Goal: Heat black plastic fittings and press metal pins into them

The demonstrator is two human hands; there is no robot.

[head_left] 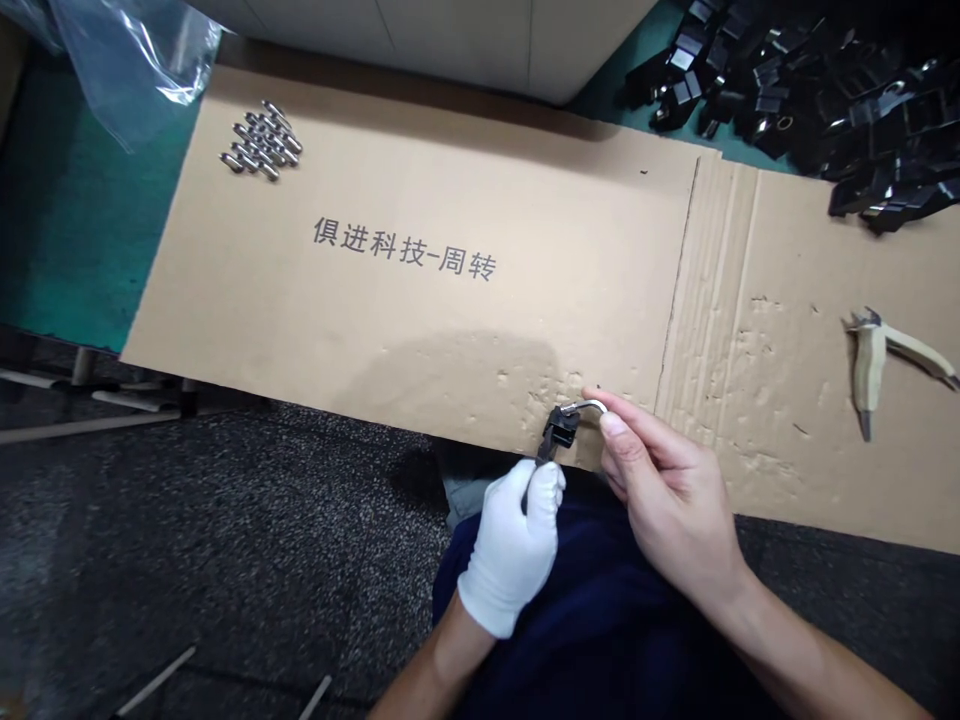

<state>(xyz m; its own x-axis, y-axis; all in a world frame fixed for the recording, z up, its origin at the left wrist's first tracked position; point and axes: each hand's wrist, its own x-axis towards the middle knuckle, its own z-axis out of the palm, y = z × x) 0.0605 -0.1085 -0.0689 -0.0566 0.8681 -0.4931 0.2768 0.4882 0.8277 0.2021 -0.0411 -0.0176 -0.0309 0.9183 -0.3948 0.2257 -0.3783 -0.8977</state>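
Note:
My left hand (517,535), in a white glove, is closed around the lower end of a small black plastic part (561,428), held at the cardboard's near edge. Bare, my right hand (667,490) pinches a thin, bent silver metal rod (596,403) between thumb and forefinger. The rod's far end meets the top of the black part; whether it sits inside or only touches cannot be made out. My fingers hide the rod's other end.
A cardboard sheet (420,330) with printed characters covers the green table (75,220). Small metal pins (262,142) lie in a group at upper left. Pliers (874,365) with pale handles rest at right, below piled black parts (780,90). A box (450,40) and plastic bag (142,60) stand behind.

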